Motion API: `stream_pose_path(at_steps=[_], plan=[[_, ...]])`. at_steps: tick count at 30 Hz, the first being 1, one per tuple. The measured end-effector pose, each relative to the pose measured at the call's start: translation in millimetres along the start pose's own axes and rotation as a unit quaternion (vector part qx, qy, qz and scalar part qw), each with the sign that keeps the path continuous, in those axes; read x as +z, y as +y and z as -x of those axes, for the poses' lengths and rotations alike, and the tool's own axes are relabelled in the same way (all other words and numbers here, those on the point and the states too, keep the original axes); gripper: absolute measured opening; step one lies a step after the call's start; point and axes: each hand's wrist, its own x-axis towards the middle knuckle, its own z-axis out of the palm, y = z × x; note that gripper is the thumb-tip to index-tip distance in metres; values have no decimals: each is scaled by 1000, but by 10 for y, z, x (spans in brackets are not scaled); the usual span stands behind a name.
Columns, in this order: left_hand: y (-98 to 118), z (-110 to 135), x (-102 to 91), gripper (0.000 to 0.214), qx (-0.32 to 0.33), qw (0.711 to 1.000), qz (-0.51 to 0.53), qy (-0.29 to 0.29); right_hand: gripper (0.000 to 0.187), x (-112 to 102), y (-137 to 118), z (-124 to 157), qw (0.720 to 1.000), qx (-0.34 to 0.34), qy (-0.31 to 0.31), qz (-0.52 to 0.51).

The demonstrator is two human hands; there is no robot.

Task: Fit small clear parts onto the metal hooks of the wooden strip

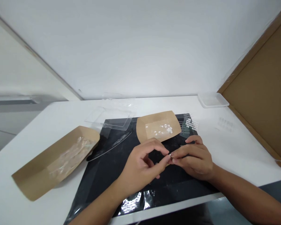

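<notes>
My left hand (142, 165) pinches a tiny white piece (170, 155) between thumb and forefinger. Against it, my right hand (192, 159) has its fingertips closed, and whatever small item they grip is mostly hidden. Both hands meet low over a shiny black sheet (114, 168). Just beyond them lies an open brown paper tray (145, 123) with several small white dots (170, 129) scattered inside. A sheet of round white stickers (192, 124) rests behind my right hand.
A longer brown paper tray (32, 178) at left holds clear plastic packets (77, 153). Clear plastic sheets (112, 117) lie behind the black sheet. At the back right is a translucent shallow container (213, 100), beside an upright cardboard panel (259, 87). A white wall (140, 47) closes off the back.
</notes>
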Motion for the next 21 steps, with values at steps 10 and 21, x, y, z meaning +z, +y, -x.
stream_pose_path(at_steps=[10, 21], plan=[[-5, 7, 12, 15, 167, 977, -127, 34, 16, 5, -3, -18, 1000, 13, 1, -23], [-31, 11, -53, 15, 200, 967, -158, 22, 15, 66, -39, -36, 973, 128, 17, -190]])
